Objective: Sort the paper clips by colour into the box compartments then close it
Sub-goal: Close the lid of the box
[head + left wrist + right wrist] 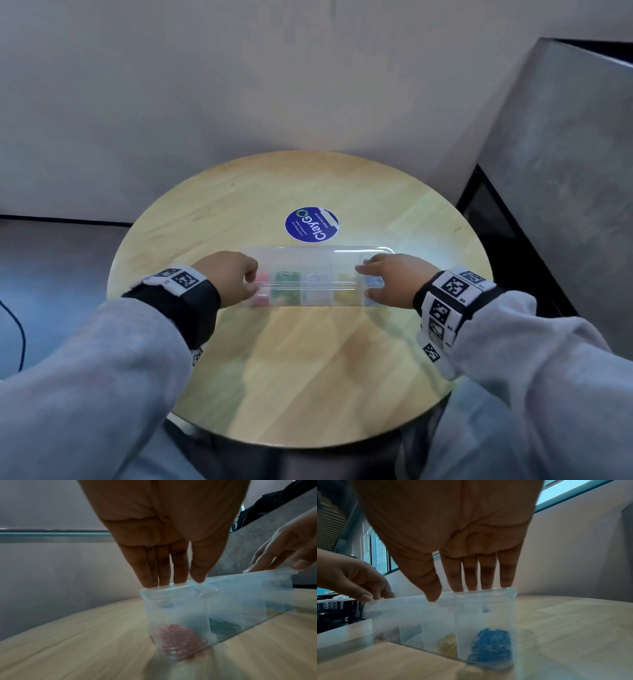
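Observation:
A long clear plastic box (pixel 318 260) lies across a round wooden table (pixel 308 377). Its compartments hold, left to right, red clips (pixel 262 279), green clips (pixel 287 277), pale clips (pixel 317 279), yellow clips (pixel 346 277) and blue clips (pixel 375 282). The clear lid lies down over the box. My left hand (pixel 251 277) rests on the lid's left end, straight fingertips (pixel 164 581) on top, above the red clips (pixel 180 641). My right hand (pixel 368 279) rests likewise on the right end, fingertips (pixel 471 586) on top, above the blue clips (pixel 491 646).
A round blue sticker (pixel 311 225) sits on the table just behind the box. A grey cabinet (pixel 565 171) stands close at the right, a wall runs behind, and a dark cable (pixel 20 335) lies on the floor at the left.

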